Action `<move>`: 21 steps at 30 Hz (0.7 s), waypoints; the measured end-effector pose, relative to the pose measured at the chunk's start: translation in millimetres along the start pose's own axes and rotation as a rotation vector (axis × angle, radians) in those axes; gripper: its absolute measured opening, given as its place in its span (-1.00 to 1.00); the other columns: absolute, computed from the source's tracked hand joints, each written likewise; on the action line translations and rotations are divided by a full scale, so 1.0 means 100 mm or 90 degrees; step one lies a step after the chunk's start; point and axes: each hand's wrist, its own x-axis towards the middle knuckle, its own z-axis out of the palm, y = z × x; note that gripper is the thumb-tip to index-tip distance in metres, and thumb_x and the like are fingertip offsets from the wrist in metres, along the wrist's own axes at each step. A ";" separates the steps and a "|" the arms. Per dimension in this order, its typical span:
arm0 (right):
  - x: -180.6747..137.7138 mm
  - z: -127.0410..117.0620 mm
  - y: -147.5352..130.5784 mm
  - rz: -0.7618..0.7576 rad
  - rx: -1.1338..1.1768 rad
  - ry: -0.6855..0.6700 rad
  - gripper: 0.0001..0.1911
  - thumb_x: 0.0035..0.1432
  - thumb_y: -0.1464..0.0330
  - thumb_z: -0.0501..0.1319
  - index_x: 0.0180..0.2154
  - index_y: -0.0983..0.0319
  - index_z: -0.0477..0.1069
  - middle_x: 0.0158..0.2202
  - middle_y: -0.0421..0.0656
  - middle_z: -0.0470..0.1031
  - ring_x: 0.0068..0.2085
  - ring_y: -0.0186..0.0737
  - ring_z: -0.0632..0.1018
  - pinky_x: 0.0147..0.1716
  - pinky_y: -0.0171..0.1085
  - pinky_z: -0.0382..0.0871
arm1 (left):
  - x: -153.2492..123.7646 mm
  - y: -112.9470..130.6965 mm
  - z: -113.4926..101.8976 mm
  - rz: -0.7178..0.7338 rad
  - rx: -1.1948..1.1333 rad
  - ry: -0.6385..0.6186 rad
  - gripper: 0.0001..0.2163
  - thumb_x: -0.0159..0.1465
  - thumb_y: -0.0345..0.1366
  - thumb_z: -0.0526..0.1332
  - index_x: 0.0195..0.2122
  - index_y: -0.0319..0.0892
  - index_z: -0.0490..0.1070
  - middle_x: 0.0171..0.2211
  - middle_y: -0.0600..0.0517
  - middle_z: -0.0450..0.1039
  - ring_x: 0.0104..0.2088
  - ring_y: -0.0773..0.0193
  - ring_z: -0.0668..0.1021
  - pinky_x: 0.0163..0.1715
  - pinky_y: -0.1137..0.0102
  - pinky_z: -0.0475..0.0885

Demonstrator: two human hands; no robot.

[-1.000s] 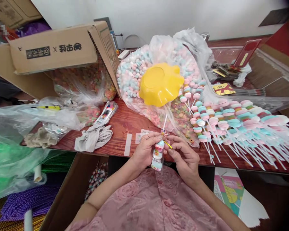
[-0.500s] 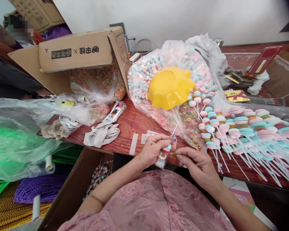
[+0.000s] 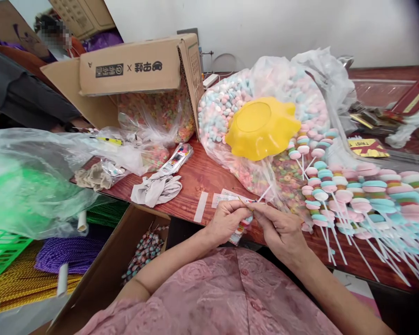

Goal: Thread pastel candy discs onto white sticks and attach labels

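Note:
My left hand [image 3: 227,222] is closed around a bagged candy skewer [image 3: 240,229] of stacked pastel discs, its white stick pointing up and to the right. My right hand [image 3: 278,226] pinches a thin gold twist tie [image 3: 245,203] at the neck of the bag, fingertips meeting those of the left hand. Both hands hover at the front edge of the reddish wooden table [image 3: 195,179]. Most of the skewer is hidden behind my fingers.
Many unwrapped candy skewers [image 3: 356,193] lie to the right. A yellow bowl [image 3: 261,128] sits on a big bag of pastel candies [image 3: 223,107]. A cardboard box [image 3: 136,74], grey gloves [image 3: 157,190] and plastic bags are on the left. An open box [image 3: 125,251] stands below. Another person sits far left.
The view shifted left, so everything slid right in the picture. My hands came closer together at the bag's neck, and the skewer tilted flatter and sank deeper into my left hand.

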 end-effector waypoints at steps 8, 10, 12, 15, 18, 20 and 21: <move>-0.12 0.03 0.07 0.103 0.035 -0.022 -0.70 0.25 0.46 0.09 -0.09 0.16 0.55 -0.40 -0.22 0.62 -0.49 -0.30 0.56 -0.43 -0.30 0.48 | 0.02 -0.10 -0.09 0.015 0.037 -0.020 -0.78 0.05 -0.16 0.39 -0.42 -0.25 0.57 -0.52 0.07 0.45 -0.52 0.43 0.40 -0.45 0.49 0.32; -0.18 0.04 0.06 0.106 0.031 -0.001 -0.70 0.25 0.44 0.12 -0.04 0.16 0.51 -0.33 -0.18 0.64 -0.46 -0.28 0.57 -0.41 -0.28 0.49 | 0.03 -0.09 -0.09 0.038 0.060 -0.033 -0.77 0.06 -0.15 0.40 -0.42 -0.24 0.57 -0.49 0.06 0.47 -0.49 0.42 0.41 -0.42 0.50 0.32; -0.25 0.05 0.05 0.110 0.027 0.045 -0.66 0.22 0.43 0.17 0.04 0.17 0.45 -0.26 -0.12 0.64 -0.40 -0.24 0.59 -0.36 -0.26 0.50 | 0.02 -0.06 -0.08 0.047 0.071 -0.033 -0.76 0.07 -0.13 0.40 -0.42 -0.23 0.57 -0.47 0.05 0.48 -0.48 0.42 0.41 -0.43 0.50 0.31; -0.32 0.05 0.03 0.148 0.052 0.104 -0.72 0.18 0.40 0.24 -0.04 0.18 0.45 -0.34 -0.15 0.61 -0.40 -0.25 0.57 -0.37 -0.28 0.47 | 0.01 -0.01 -0.07 0.066 0.107 -0.035 -0.75 0.08 -0.12 0.39 -0.45 -0.23 0.56 -0.48 0.04 0.47 -0.49 0.41 0.40 -0.44 0.49 0.31; -0.29 0.03 0.05 0.236 0.144 0.086 -0.89 0.17 0.31 0.26 -0.31 0.21 0.50 -0.43 -0.17 0.54 -0.43 -0.28 0.51 -0.43 -0.31 0.41 | 0.00 0.03 -0.04 0.117 0.167 -0.058 -0.77 0.11 -0.13 0.37 -0.48 -0.22 0.57 -0.48 0.03 0.47 -0.45 0.37 0.43 -0.38 0.47 0.35; -0.25 -0.01 0.09 0.320 0.246 0.033 -0.81 0.15 0.23 0.27 -0.40 0.23 0.48 -0.51 -0.20 0.48 -0.50 -0.32 0.45 -0.51 -0.34 0.34 | 0.00 0.04 -0.03 0.129 0.184 -0.072 -0.77 0.11 -0.13 0.36 -0.48 -0.21 0.57 -0.47 0.02 0.47 -0.43 0.36 0.45 -0.36 0.46 0.37; -0.23 -0.04 0.12 0.359 0.303 -0.006 -0.77 0.14 0.20 0.28 -0.41 0.24 0.46 -0.56 -0.23 0.42 -0.55 -0.35 0.40 -0.57 -0.36 0.29 | 0.01 0.05 -0.03 0.115 0.183 -0.080 -0.76 0.11 -0.12 0.37 -0.48 -0.22 0.56 -0.46 0.02 0.48 -0.44 0.37 0.46 -0.37 0.46 0.38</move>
